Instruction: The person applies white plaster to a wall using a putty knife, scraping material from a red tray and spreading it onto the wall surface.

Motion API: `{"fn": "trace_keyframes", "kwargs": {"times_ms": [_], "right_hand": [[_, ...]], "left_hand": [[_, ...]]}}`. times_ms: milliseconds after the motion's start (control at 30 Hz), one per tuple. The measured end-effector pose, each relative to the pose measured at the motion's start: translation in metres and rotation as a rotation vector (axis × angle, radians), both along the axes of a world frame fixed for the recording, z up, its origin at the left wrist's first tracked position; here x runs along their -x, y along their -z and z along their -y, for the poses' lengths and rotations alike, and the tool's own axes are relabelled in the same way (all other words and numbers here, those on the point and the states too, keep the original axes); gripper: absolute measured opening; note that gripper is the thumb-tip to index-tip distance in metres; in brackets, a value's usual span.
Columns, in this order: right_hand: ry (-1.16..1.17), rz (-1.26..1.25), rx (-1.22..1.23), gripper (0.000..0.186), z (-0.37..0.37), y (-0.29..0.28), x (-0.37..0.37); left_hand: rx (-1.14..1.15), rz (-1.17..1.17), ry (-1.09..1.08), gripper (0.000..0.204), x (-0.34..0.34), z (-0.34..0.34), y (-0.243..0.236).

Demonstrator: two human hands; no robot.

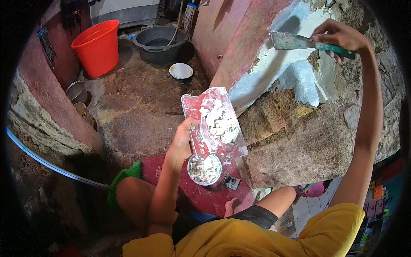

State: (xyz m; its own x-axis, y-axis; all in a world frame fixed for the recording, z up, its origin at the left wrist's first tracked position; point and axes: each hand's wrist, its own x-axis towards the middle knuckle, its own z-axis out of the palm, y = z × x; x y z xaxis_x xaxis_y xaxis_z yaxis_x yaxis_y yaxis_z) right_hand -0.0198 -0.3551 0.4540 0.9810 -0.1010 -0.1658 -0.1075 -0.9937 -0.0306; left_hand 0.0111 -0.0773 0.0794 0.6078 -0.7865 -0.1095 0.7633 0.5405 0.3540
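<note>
My left hand (183,139) grips the edge of a red plastering board (195,105), its thumb on top. A lumpy mound of white filler paste (222,124) lies on the board. Up at the right, my right hand (338,38) is closed round the green handle of a putty knife (293,41). The knife's broad, smeared blade points left, over the wall where white and pale blue filler (299,81) covers part of the rough surface; whether it touches I cannot tell. Below the board, a round tub (204,170) of white paste stands on red tiles.
A small dark block (231,182) lies beside the tub. Farther off stand a red bucket (96,49), a grey basin (160,45) and a white plate (181,71). A blue-white hose (51,165) curves along the left. The crumbling wall (299,145) rises close on my right.
</note>
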Motion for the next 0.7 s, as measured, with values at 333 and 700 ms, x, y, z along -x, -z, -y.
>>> {"fn": "trace_keyframes", "kwargs": {"times_ms": [333, 700], "right_hand": [[-0.185, -0.132, -0.833, 0.026, 0.014, 0.200, 0.047], [-0.208, -0.189, -1.185, 0.025, 0.036, 0.313, 0.050]], "left_hand": [[0.075, 0.097, -0.137, 0.046, 0.000, -0.017, -0.006], [0.077, 0.087, -0.189, 0.041, 0.007, -0.031, -0.017]]}}
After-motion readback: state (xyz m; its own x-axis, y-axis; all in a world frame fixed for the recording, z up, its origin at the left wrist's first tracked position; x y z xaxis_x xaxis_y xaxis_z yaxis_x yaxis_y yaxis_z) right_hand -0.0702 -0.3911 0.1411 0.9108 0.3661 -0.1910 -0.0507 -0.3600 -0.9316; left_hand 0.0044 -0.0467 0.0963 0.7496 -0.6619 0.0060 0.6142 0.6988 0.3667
